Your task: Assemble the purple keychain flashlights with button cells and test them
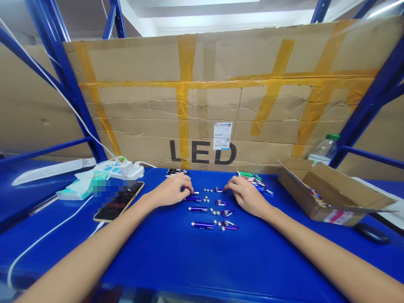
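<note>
My left hand [175, 189] has its fingers closed at the back end of the row, on a small purple flashlight [196, 193] whose silver tip shows past the fingertips. Opposite it, my right hand [248, 195] pinches the edge of a small purple carabiner [218, 190]. Nearer to me lie more purple flashlights, such as the front one [202, 225], set out in rows. Beside each are little silver button cells [215, 212] and a purple carabiner clip, the nearest carabiner [230, 225] lying flat.
Green, red and blue carabiners [252, 179] lie behind my right hand; black pieces [177, 171] behind my left. An open cardboard box [315, 198] stands right, near a black mouse [371, 233]. A phone [121, 202], tissue pack [75, 191] and power strip [134, 170] with cables lie left.
</note>
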A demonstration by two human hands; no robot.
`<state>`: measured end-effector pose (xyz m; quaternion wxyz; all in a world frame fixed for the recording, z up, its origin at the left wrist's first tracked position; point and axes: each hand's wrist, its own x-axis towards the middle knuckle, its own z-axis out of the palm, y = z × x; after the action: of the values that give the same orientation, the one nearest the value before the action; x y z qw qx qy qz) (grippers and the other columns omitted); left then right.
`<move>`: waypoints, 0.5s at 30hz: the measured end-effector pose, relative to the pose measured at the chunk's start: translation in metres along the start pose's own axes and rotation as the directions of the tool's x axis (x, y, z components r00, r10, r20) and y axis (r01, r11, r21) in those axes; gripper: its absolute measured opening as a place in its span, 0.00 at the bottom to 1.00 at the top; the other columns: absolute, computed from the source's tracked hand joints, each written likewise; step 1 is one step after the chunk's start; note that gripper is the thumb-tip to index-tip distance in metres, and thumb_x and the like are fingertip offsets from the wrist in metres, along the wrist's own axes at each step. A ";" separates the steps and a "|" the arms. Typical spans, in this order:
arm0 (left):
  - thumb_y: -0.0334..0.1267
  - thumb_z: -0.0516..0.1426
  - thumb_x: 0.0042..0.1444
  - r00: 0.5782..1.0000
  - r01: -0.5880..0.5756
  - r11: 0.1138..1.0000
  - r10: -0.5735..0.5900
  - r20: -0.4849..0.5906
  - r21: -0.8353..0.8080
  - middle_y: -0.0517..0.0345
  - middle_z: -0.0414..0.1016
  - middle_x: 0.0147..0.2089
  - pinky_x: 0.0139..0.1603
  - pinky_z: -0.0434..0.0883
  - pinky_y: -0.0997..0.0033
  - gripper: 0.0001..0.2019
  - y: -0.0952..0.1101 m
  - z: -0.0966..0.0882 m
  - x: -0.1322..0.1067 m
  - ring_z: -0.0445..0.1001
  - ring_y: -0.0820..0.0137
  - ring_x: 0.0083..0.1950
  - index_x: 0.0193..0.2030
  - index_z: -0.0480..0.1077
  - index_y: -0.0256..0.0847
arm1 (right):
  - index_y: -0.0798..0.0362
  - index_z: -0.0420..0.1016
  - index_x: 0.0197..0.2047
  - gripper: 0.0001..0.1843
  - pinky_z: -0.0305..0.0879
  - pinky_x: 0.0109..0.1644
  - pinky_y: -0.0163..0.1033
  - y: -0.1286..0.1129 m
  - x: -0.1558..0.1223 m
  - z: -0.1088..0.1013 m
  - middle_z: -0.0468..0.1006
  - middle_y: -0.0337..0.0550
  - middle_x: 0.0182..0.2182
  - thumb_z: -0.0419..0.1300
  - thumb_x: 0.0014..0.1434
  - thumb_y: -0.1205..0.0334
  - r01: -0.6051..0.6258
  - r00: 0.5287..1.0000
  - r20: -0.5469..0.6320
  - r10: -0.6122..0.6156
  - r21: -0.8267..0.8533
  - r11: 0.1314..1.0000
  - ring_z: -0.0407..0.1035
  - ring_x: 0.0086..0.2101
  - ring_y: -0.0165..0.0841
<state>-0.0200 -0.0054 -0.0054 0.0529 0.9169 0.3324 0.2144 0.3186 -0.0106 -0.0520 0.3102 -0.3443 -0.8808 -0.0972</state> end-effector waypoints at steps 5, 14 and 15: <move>0.31 0.56 0.65 1.000 0.020 1.000 -0.020 0.010 -0.001 0.58 0.84 0.47 0.62 0.72 0.56 0.13 -0.003 0.006 0.002 0.80 0.61 0.52 0.41 0.83 0.47 | 0.51 0.82 0.50 0.21 0.74 0.51 0.50 -0.002 0.001 0.003 0.81 0.50 0.48 0.50 0.70 0.77 0.060 0.995 0.080 -0.063 0.039 0.997 0.74 0.47 0.43; 0.30 0.53 0.67 1.000 0.018 1.000 -0.018 0.012 -0.013 0.58 0.85 0.51 0.70 0.68 0.50 0.16 -0.012 0.013 0.005 0.79 0.60 0.57 0.41 0.83 0.47 | 0.51 0.81 0.51 0.19 0.75 0.54 0.53 -0.003 0.003 0.004 0.84 0.49 0.48 0.51 0.71 0.75 0.058 0.994 0.088 -0.065 0.079 0.995 0.74 0.48 0.44; 0.30 0.53 0.67 1.000 0.018 1.000 -0.018 0.007 -0.022 0.58 0.85 0.51 0.72 0.67 0.49 0.16 -0.012 0.014 0.005 0.79 0.60 0.57 0.40 0.83 0.47 | 0.50 0.82 0.51 0.19 0.75 0.54 0.53 -0.003 0.003 0.004 0.84 0.49 0.48 0.52 0.71 0.75 0.057 0.994 0.091 -0.064 0.082 0.995 0.75 0.48 0.44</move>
<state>-0.0175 0.0082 -0.0190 0.0660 0.9140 0.3380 0.2143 0.3132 -0.0096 -0.0533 0.2789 -0.3091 -0.9075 -0.0552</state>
